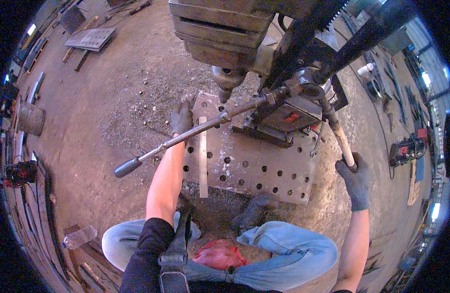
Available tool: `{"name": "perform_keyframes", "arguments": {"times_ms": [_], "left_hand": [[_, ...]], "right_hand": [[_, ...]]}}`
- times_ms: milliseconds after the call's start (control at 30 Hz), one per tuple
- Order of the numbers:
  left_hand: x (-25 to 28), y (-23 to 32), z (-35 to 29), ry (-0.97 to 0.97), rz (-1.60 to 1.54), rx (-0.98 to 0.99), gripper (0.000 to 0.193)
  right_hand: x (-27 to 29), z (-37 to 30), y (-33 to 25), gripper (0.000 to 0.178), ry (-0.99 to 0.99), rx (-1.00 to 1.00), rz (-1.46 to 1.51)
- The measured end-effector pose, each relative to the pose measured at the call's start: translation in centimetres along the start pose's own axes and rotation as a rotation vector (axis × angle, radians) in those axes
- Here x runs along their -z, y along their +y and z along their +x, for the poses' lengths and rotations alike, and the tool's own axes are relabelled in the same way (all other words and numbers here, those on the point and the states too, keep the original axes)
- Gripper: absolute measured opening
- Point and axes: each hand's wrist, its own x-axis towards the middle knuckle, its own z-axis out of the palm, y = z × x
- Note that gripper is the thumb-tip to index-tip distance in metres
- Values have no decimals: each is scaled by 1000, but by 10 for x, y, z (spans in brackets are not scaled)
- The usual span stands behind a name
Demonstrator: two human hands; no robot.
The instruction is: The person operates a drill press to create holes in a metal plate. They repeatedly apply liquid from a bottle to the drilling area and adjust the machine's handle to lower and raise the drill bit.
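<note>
A large drilling machine point(220, 34) stands over a brown steel plate point(278, 158) with rows of round holes. Its spindle point(225, 92) points down at the plate's far left part. My left hand point(181, 118), in a grey glove, rests at the plate's left edge with its fingers stretched forward; a feed lever point(186, 134) with a dark knob passes above the wrist. Beside that hand, a narrow pale metal strip point(203, 166) lies lengthwise on the plate and overhangs its near edge. To the right, my gloved right hand point(355, 178) is closed around the light-coloured sleeve of another lever point(343, 141).
Metal shavings point(149, 105) litter the floor left of the plate. A wrench point(318, 141) lies at its right side. A plastic bottle point(81, 237) and a metal bucket point(31, 118) are at left. A red-and-black machine point(408, 148) stands at right. My boots point(256, 210) are close to the near edge.
</note>
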Motion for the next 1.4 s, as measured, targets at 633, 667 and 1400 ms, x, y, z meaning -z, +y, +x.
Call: {"name": "perform_keyframes", "arguments": {"times_ms": [633, 667, 1400], "left_hand": [[7, 13, -171, -487, 852, -204, 39], [11, 8, -177, -395, 897, -297, 39], [109, -24, -193, -109, 845, 154, 50]], "right_hand": [[5, -8, 2, 35, -26, 27, 108], [4, -6, -2, 37, -22, 36, 72], [8, -9, -12, 40, -2, 59, -82]]}}
